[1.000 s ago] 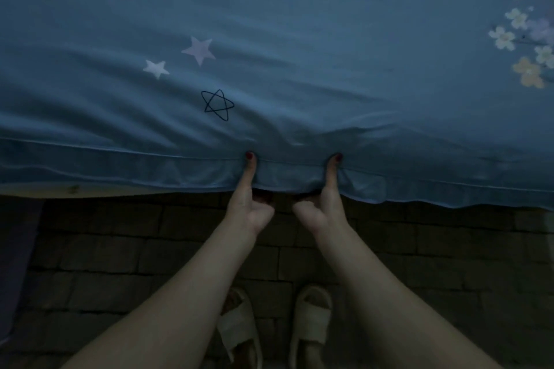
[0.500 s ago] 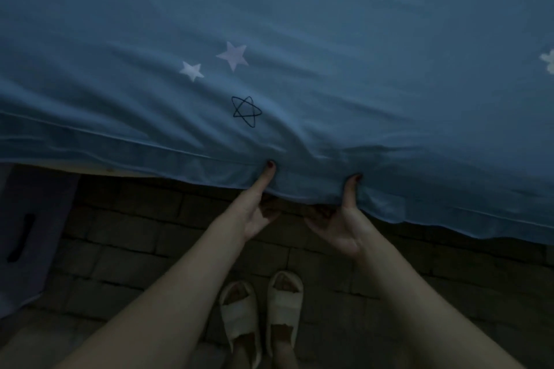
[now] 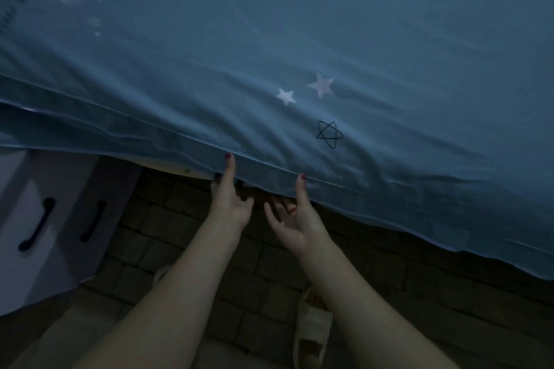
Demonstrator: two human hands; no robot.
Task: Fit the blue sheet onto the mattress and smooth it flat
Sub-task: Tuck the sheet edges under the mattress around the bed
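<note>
The blue sheet (image 3: pixel 344 39), printed with small stars, covers the mattress and hangs over its near side as a skirt with soft creases. My left hand (image 3: pixel 229 198) grips the hanging hem, thumb up on the fabric and fingers tucked beneath. Just to its right, my right hand (image 3: pixel 292 219) has its thumb pressed on the hem while its fingers spread loosely below the edge, palm up. A pale strip of mattress or bed base (image 3: pixel 180 169) shows under the hem left of my left hand.
A pale cabinet (image 3: pixel 45 228) with two dark handles stands at the left, close to the bed. The floor (image 3: pixel 389 293) is dark brick-patterned tile. One light slipper (image 3: pixel 311 326) on my foot shows between my forearms.
The view has swung left, so the stars sit further right and the cabinet has come into view. Both hands have shifted left along the hem, and my right fingers have spread.
</note>
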